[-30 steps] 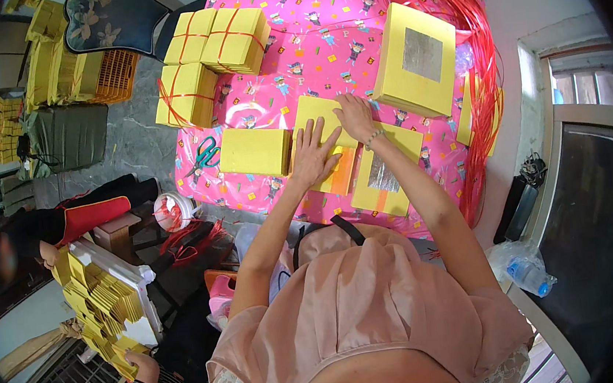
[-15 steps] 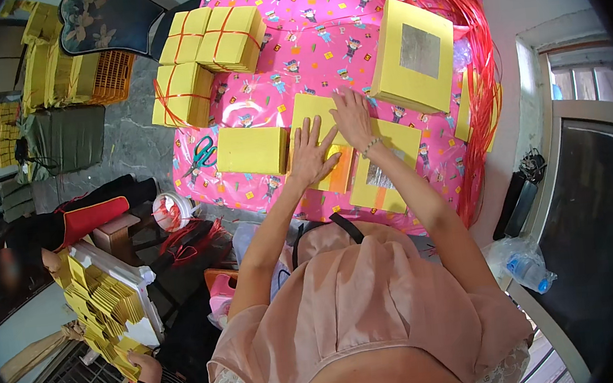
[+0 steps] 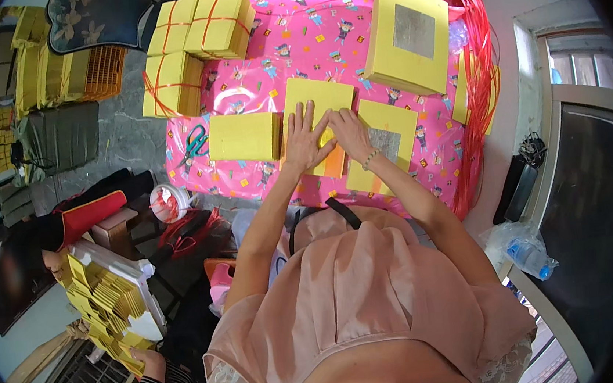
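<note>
My left hand point(image 3: 304, 138) and my right hand point(image 3: 350, 131) lie flat, side by side, fingers spread, pressing on a stack of yellow paper sheets point(image 3: 317, 98) on the pink patterned table cover point(image 3: 292, 45). An orange strip shows under the stack's near edge. Right of my right hand lies a yellow sheet with a silver foil square point(image 3: 388, 139). Left of my left hand sits another yellow paper stack point(image 3: 244, 137).
Green-handled scissors point(image 3: 195, 144) lie at the table's left edge. Bundles of yellow paper tied with red string point(image 3: 199, 35) stand at the far left, a large yellow stack with a foil square point(image 3: 408, 35) at the far right beside red strings point(image 3: 479, 64). Another person point(image 3: 103, 300) handles yellow papers lower left.
Both hands slid closer together on the yellow stack; the right hand came down from its far edge to lie beside the left.
</note>
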Available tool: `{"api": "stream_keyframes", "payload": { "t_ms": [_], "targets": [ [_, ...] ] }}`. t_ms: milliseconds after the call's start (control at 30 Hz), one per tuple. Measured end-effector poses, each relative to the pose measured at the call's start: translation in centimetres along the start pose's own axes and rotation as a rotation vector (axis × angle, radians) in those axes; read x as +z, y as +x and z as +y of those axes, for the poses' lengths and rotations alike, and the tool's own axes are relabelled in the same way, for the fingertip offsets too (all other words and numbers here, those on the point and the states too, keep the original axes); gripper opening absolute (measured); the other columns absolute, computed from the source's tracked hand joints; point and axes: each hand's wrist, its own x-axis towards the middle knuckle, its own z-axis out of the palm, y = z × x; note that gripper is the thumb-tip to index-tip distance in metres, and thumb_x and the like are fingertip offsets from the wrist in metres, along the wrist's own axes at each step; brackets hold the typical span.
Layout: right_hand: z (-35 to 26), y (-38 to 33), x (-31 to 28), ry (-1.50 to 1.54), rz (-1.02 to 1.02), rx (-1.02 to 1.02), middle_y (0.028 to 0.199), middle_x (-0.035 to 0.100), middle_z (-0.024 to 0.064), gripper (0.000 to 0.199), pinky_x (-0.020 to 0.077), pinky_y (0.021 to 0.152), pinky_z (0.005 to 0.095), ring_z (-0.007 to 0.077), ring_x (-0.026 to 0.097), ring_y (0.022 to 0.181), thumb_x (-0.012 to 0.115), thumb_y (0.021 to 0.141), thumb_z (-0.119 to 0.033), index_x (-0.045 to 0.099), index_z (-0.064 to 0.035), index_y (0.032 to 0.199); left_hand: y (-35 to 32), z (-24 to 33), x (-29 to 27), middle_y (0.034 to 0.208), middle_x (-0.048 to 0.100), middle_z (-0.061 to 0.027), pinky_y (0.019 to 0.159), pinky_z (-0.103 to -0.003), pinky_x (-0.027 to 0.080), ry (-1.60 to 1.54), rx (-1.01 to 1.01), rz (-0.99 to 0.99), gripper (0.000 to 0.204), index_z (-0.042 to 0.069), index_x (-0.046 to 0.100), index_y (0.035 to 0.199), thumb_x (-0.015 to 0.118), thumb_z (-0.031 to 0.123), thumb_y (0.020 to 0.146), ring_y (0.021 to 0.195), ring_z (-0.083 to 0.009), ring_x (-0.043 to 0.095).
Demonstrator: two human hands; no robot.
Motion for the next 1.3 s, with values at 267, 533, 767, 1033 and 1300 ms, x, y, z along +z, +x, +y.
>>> {"api": "stream_keyframes", "payload": {
  "t_ms": [267,533,767,1033,1300],
  "targets": [
    [0.7,-0.4,0.6,-0.078,0.007,-0.012,0.092,0.051,0.0136,0.017,0.0472,0.081,0.0410,0.0317,0.053,0.093,0.063,0.087,-0.013,0.053,-0.0039,0.098,-1.4,0.7,0.0,0.155,0.017,-0.0278,0.115,-0.055,0.017,-0.015,-0.116,0.100,0.084,0.016,0.031,0.151,0.053,0.062,0.084,0.143,-0.0467,0.015],
    [0.8,-1.1,0.0,-0.004,0.007,-0.003,0.097,0.054,0.0126,0.022,0.0459,0.088,0.0395,0.0313,0.053,0.098,0.066,0.084,-0.014,0.056,-0.0028,0.100,-1.0,0.3,-0.1,0.154,0.017,-0.0304,0.115,-0.055,0.016,-0.013,-0.091,0.069,0.090,0.014,0.026,0.152,0.054,0.063,0.082,0.143,-0.0476,0.015],
    [-0.3,-0.6,-1.6,-0.071,-0.077,-0.045,0.106,0.052,0.0145,0.042,0.0468,0.090,0.0380,0.0310,0.053,0.101,0.069,0.082,-0.016,0.053,-0.0020,0.118,-1.3,0.1,-0.9,0.154,0.017,-0.0302,0.115,-0.055,0.016,-0.074,-0.100,0.058,0.086,0.012,0.031,0.150,0.056,0.059,0.082,0.143,-0.0478,0.014],
    [0.4,0.0,-2.5,-0.140,-0.073,-0.207,0.098,0.055,0.0131,0.032,0.0512,0.079,0.0392,0.0299,0.058,0.093,0.065,0.084,-0.013,0.058,0.0001,0.113,-0.7,4.8,-0.7,0.125,0.041,-0.0250,0.099,-0.050,0.035,-0.304,-0.280,0.531,0.050,-0.001,0.047,0.124,0.068,0.018,0.083,0.115,-0.0395,0.043],
    [-1.3,-0.1,-4.3,-0.272,0.057,-0.262,0.091,0.059,0.0030,0.026,0.0497,0.070,0.0364,0.0235,0.058,0.087,0.068,0.082,-0.018,0.064,-0.0069,0.106,3.0,5.2,0.3,0.098,0.056,-0.0106,0.062,-0.024,0.047,-1.285,-0.767,0.729,0.052,0.001,0.029,0.121,0.067,0.007,0.087,0.079,-0.0126,0.057]
  ]
}}
